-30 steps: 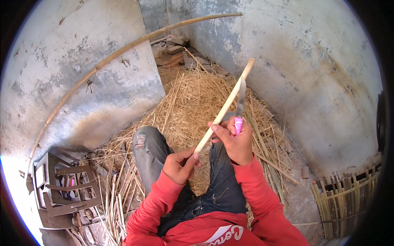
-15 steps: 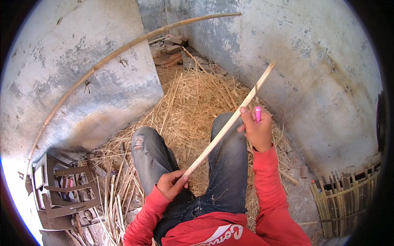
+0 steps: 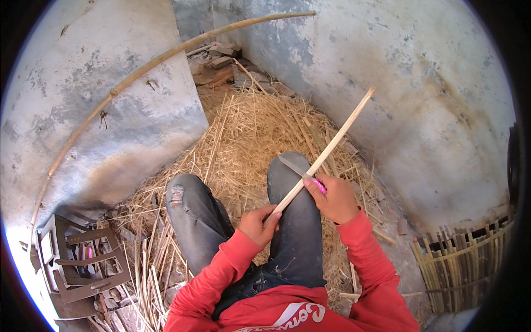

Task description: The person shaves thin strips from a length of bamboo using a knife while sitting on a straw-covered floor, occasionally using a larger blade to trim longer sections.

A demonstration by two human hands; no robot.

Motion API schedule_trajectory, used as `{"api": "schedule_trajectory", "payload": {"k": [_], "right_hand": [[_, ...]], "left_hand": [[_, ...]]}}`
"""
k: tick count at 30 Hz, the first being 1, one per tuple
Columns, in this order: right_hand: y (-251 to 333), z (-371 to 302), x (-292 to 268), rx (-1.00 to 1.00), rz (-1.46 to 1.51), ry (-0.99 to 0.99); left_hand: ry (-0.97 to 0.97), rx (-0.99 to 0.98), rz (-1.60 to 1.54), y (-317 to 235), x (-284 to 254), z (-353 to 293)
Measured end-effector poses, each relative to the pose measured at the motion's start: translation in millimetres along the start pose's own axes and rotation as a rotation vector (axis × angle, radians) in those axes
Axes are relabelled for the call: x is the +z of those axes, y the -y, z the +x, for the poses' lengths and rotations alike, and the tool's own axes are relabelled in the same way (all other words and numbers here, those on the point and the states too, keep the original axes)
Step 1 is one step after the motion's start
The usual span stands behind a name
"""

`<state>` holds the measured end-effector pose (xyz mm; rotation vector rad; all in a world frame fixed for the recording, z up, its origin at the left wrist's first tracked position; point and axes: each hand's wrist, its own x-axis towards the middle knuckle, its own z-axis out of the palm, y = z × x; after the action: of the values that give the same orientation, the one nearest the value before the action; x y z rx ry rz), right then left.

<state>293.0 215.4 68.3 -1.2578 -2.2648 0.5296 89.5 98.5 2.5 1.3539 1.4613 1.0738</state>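
Your left hand (image 3: 258, 226) is closed around the lower end of the strip (image 3: 345, 130), thumb and fingers pinching it. Your right hand (image 3: 336, 200) grasps the knife (image 3: 294, 166) by its pink handle, with the thumb against the strip just below where the blade crosses it. The blade points up and to the left, over your right knee (image 3: 285, 166); whether its edge bites into the wood, you cannot tell from this view.

The strip is pale, narrow and straight. It slants from your left hand, in front of your right thigh, past your right hand, and its far end stands free in front of the right-hand wall (image 3: 420, 144).

Between and beyond your knees spreads a heap of straw-coloured shavings (image 3: 254, 127), with a few bricks (image 3: 222, 60) behind it in the corner. Longer loose slats (image 3: 155, 276) lie to the left of your legs, beside a brown frame (image 3: 113, 273) with several openings. A long curved pole (image 3: 113, 93) runs up across the left side and over toward the top. At lower right, near the wall, a basket (image 3: 456, 276) of upright slats stands well apart from your right arm. You wear red sleeves (image 3: 373, 260) and dark jeans (image 3: 298, 243), torn at the left knee.
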Motion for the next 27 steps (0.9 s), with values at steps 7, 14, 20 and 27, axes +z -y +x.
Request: {"api": "schedule_trajectory", "payload": {"k": [7,14,20,27], "right_hand": [[-33,0,4,0.002,0.049,-0.260],[-36,20,-3,-0.200,0.095,-0.536],[-82,63,-20,-0.089,-0.013,-0.506],[-90,60,1,-0.106,0.017,-0.481]], "left_hand": [[-0.044,0.025,0.013,11,0,-17],[-0.119,-0.004,0.109,28,-29,-70],[-0.146,0.032,0.208,32,-45,-88],[-0.224,0.068,0.236,16,-49,-91]]}}
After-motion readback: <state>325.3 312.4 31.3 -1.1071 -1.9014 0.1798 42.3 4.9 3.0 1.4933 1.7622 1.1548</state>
